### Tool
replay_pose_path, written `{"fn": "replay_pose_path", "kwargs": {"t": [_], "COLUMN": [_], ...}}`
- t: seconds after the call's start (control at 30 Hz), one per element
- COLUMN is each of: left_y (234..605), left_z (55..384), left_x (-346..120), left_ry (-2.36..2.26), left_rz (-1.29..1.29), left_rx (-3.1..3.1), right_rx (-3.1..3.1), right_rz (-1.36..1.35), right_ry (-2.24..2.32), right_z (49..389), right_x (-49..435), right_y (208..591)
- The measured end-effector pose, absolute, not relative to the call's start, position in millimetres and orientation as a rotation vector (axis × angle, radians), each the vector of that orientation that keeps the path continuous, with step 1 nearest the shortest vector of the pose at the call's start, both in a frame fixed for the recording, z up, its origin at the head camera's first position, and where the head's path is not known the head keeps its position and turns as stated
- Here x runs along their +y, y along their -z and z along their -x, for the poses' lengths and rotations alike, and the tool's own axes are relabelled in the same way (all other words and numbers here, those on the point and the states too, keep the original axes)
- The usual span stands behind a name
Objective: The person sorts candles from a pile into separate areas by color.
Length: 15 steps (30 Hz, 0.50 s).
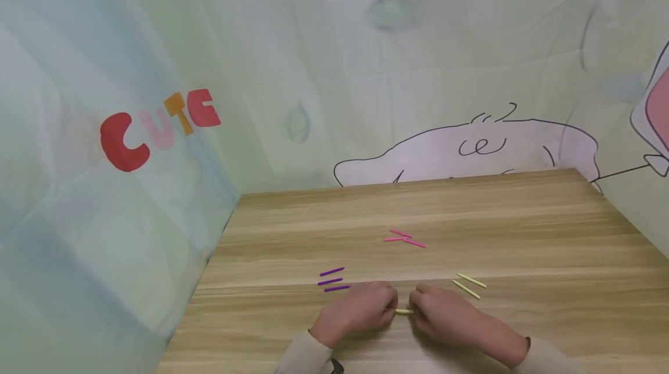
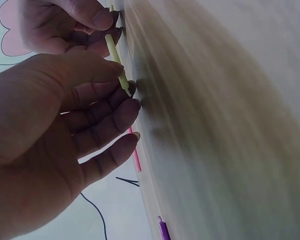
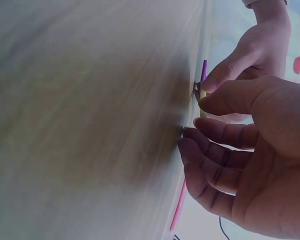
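A thin yellow stick with a narrow tip [image 2: 116,60], like a small candle, is pinched between the thumb and fingers of my left hand [image 1: 360,306], low over the tabletop. My right hand [image 1: 450,315] is at the stick's other end, its fingers bent and thumb and forefinger apart in the right wrist view. Whether it touches the stick is hard to tell. Two more yellow sticks [image 1: 466,289] lie beyond the right hand. Several purple sticks [image 1: 330,281] lie side by side just past my left hand.
Farther back on the wood-grain table [image 1: 282,217] lie several pink sticks [image 1: 405,239], some touching. A printed cloth backdrop [image 1: 324,72] with letters and a cartoon figure stands behind the table and along its left side.
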<state>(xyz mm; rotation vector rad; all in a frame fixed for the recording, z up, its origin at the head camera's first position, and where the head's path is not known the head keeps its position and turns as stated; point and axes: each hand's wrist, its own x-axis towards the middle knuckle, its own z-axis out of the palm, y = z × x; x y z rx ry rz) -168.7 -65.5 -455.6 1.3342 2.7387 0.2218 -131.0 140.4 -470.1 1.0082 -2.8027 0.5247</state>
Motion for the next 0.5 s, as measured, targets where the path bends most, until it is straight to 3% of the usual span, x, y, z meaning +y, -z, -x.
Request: {"fn": "replay_pose_path", "kwargs": {"t": [0.5], "left_y": [455.0], "left_z": [169.1], "left_x": [-64.5], "left_ry": [-0.271], "left_rz": [-1.304], "left_rx": [2.721], "right_rx": [-2.823], "right_rz": [-1.011], "right_ry": [-0.570], "right_z": [133.4], "right_x": [137.0], "right_y": [477.2]}}
